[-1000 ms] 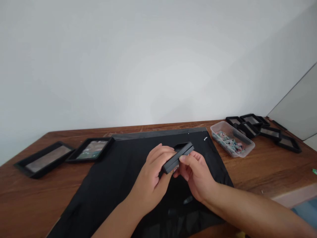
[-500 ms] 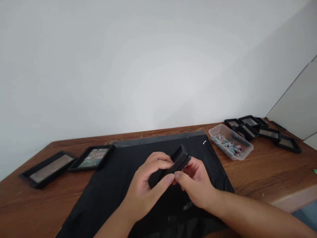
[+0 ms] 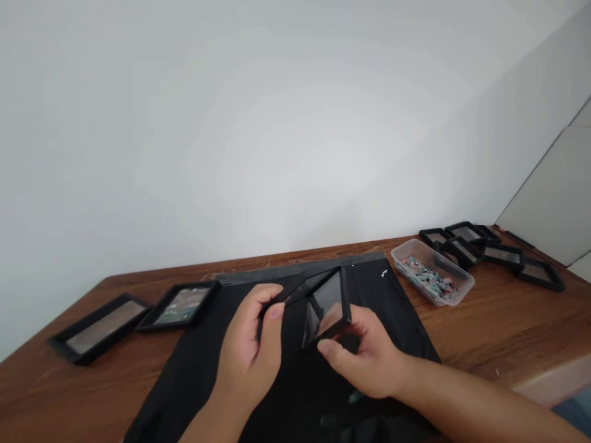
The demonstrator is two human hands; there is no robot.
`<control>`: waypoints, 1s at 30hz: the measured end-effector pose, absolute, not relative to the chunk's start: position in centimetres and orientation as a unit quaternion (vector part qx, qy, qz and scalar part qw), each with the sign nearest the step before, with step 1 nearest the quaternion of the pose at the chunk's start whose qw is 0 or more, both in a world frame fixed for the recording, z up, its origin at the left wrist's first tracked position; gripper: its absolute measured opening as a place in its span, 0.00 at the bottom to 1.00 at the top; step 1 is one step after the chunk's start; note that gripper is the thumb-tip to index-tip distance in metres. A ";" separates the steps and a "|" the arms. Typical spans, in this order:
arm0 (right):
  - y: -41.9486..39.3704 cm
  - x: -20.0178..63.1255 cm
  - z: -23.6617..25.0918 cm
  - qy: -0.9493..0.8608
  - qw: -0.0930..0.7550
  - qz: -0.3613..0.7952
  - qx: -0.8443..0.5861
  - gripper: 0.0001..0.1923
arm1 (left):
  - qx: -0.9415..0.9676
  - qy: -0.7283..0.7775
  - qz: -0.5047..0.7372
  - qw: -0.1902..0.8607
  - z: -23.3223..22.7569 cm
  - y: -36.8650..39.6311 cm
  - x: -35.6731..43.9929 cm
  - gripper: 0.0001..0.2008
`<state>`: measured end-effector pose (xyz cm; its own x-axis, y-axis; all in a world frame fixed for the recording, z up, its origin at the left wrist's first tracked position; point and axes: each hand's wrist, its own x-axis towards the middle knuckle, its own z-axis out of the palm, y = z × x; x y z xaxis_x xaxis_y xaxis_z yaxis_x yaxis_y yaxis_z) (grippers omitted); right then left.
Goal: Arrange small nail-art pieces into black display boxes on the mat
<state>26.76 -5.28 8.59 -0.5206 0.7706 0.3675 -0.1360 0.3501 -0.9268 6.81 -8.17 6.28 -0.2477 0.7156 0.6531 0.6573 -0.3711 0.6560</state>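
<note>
Above the black mat [image 3: 388, 307], both hands hold a black display frame that is folded partly open, its two halves spread in a V. My left hand [image 3: 252, 344] grips the left frame half [image 3: 290, 298] between thumb and fingers. The right frame half [image 3: 333, 298], with a clear film in its window, is pinched at its lower edge by my right hand [image 3: 367, 357]. Fingers of the right hand behind the film are partly hidden. Nothing can be made out between the halves.
A clear plastic tub [image 3: 462, 294] with many small colourful pieces stands right of the mat. Several black frames [image 3: 503, 253] lie behind it. On the left rest an empty-looking frame [image 3: 99, 326] and another with colourful contents [image 3: 181, 306]. A white scrap [image 3: 384, 273] lies on the mat.
The display frame was nearly closed between the hands. Its halves are now swung apart, with the left hand moved leftward and the film showing. The view has shifted slightly.
</note>
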 end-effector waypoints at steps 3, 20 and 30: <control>-5.0 26.9 8.4 -0.696 0.412 0.550 -0.211 0.13 | 0.576 0.562 0.594 0.014 6.7 -7.9 6.7 0.10; -3.1 25.7 8.5 -0.526 0.323 0.721 -0.314 0.33 | 0.575 0.527 0.622 -0.066 6.7 -6.4 5.6 0.08; -3.2 25.7 8.2 -0.525 0.313 0.731 -0.304 0.38 | 0.488 0.554 0.643 0.205 6.8 -4.1 6.4 0.25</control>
<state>25.72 -3.24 8.24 -0.6192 0.7766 -0.1166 -0.1373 -0.2532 -0.9576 6.38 -4.14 6.77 -0.4406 0.8036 0.4001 0.2765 -0.3025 0.9121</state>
